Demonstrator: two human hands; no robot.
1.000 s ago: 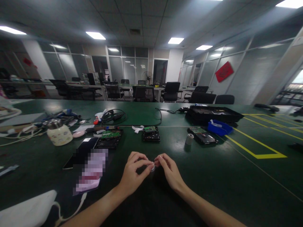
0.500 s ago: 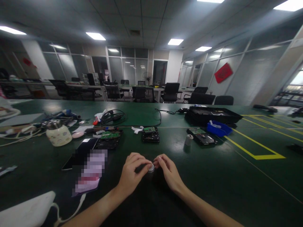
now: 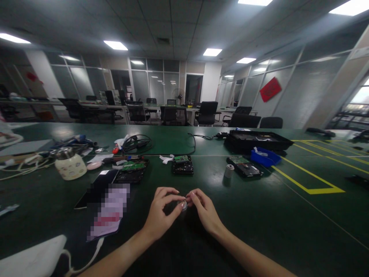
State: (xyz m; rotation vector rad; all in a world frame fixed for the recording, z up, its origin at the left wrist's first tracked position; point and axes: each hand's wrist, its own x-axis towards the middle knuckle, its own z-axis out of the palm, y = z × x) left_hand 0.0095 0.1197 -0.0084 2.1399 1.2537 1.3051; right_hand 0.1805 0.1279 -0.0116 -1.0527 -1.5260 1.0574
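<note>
My left hand [image 3: 161, 209] and my right hand [image 3: 203, 209] meet just above the green table [image 3: 259, 223]. Between their fingertips they pinch a small round silvery part [image 3: 183, 205]. The fingers of both hands are curled around it, and what it is stays too small to make out. Ahead of my hands lie a hard drive with a green circuit board [image 3: 183, 164], a second opened drive [image 3: 132, 171] to the left and a third drive [image 3: 244, 166] to the right. A small grey cylinder [image 3: 229, 171] stands upright beside the third drive.
A phone [image 3: 96, 187] and a blurred-out card lie at the left, with a white power bank [image 3: 31, 259] and cable near me. A cream jar [image 3: 70, 166], cables and tools crowd the far left. A blue bin [image 3: 265, 157] and black tray [image 3: 258, 139] sit at the right, by yellow floor-tape lines.
My fingers have shifted slightly around the small round part, with the left fingers lifting a little. The view dipped a touch; the things on the table have not moved.
</note>
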